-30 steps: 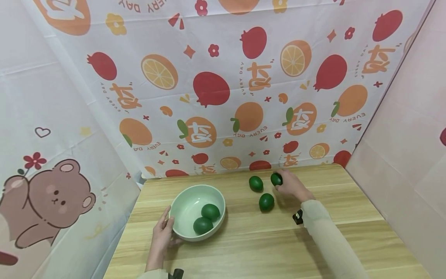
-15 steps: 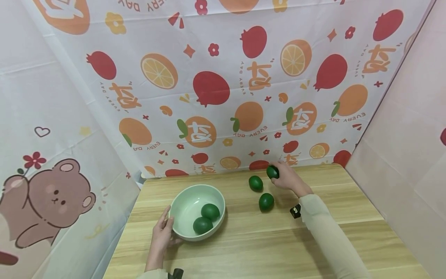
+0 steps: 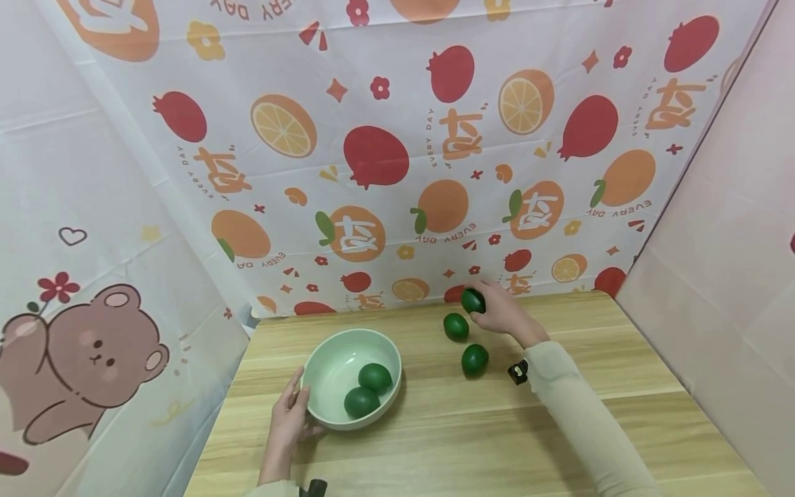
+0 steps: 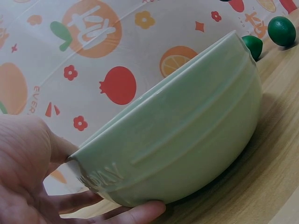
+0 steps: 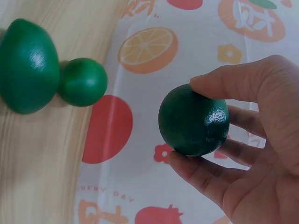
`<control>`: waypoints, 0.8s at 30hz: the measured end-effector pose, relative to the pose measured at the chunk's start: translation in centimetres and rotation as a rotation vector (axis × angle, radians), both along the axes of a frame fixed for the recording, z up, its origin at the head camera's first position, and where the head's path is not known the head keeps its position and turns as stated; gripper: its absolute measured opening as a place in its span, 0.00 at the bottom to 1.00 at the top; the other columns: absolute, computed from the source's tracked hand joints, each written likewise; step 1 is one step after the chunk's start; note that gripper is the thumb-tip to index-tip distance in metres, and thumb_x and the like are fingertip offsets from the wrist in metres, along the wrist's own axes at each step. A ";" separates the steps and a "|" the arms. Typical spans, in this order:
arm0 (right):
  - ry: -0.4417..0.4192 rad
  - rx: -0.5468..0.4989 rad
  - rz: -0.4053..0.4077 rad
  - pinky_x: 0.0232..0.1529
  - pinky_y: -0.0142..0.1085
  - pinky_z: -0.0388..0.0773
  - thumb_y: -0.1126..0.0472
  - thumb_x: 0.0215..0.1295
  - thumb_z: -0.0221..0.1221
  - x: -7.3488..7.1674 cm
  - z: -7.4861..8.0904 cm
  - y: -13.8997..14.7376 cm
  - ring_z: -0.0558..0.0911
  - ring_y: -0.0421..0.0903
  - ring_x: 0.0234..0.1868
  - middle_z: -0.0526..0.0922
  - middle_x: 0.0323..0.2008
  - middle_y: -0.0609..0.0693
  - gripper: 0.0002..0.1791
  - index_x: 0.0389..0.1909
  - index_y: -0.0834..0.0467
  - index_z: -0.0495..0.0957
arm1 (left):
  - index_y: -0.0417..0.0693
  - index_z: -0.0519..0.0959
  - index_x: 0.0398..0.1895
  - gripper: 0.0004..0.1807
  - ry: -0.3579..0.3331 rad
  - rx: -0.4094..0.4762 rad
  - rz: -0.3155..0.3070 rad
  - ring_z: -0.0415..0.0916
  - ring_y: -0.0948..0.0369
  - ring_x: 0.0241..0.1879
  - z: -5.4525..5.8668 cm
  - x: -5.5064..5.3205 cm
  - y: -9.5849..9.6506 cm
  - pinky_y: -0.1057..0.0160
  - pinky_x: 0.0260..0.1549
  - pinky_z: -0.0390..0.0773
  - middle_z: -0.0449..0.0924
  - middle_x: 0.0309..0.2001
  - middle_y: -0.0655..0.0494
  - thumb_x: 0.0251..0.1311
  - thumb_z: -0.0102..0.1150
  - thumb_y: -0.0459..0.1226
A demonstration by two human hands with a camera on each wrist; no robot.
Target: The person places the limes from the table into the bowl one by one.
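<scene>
My right hand [image 3: 502, 312] pinches a glossy dark green lime [image 5: 189, 121] between thumb and fingertips, held up near the back edge of the table. Two more limes sit just below it in the head view, one nearer lime [image 3: 475, 360] and one farther lime [image 3: 456, 327]. On the left stands a pale green bowl [image 3: 327, 369] with two limes, an upper lime [image 3: 375, 377] and a lower lime [image 3: 361, 402], side by side inside. My left hand [image 3: 289, 416] holds the bowl's left side, thumb at the rim and fingers against the outer wall and underside.
The wooden table [image 3: 435, 442] backs onto an upright fruit-print cloth [image 3: 385, 241]. A cloth with a bear print [image 3: 102, 359] hangs at the left, and a pale cloth [image 3: 714, 297] borders the right.
My right hand has lifted the lime from the table and carried it leftward, now above the farther lime. My left hand and the bowl stay in place.
</scene>
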State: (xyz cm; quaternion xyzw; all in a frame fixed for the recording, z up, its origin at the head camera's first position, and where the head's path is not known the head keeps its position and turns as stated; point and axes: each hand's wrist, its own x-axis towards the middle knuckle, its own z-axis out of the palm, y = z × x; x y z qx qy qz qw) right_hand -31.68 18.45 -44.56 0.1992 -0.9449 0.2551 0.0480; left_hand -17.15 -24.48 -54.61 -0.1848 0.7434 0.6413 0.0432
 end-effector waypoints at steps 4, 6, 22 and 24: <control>0.003 0.006 0.017 0.57 0.55 0.87 0.61 0.62 0.68 -0.1 0.6 -0.8 0.78 0.57 0.58 0.74 0.67 0.59 0.32 0.67 0.53 0.73 | 0.70 0.42 0.82 0.33 -0.005 -0.008 -0.002 0.59 0.29 0.73 0.1 -0.1 -0.1 0.51 0.45 0.94 0.49 0.78 0.28 0.80 0.38 0.53; 0.006 0.012 0.024 0.58 0.56 0.87 0.61 0.62 0.68 -0.2 0.9 -1.2 0.78 0.57 0.59 0.74 0.67 0.59 0.31 0.67 0.53 0.73 | 0.70 0.42 0.83 0.33 -0.004 -0.010 -0.004 0.60 0.29 0.73 0.2 -0.1 -0.1 0.51 0.45 0.94 0.51 0.77 0.29 0.80 0.38 0.53; 0.055 0.068 0.124 0.61 0.54 0.84 0.60 0.62 0.67 0.0 2.7 -4.8 0.77 0.56 0.61 0.75 0.66 0.58 0.33 0.70 0.53 0.71 | 0.68 0.44 0.83 0.32 0.013 -0.024 -0.003 0.65 0.30 0.70 0.3 -0.1 0.0 0.51 0.44 0.94 0.53 0.76 0.28 0.80 0.37 0.52; 0.064 0.073 0.140 0.58 0.52 0.85 0.60 0.62 0.67 0.0 2.6 -5.3 0.78 0.54 0.58 0.76 0.63 0.57 0.32 0.68 0.53 0.72 | 0.69 0.43 0.83 0.32 0.004 -0.020 -0.002 0.64 0.30 0.71 0.3 -0.2 0.0 0.51 0.44 0.94 0.52 0.77 0.28 0.80 0.37 0.52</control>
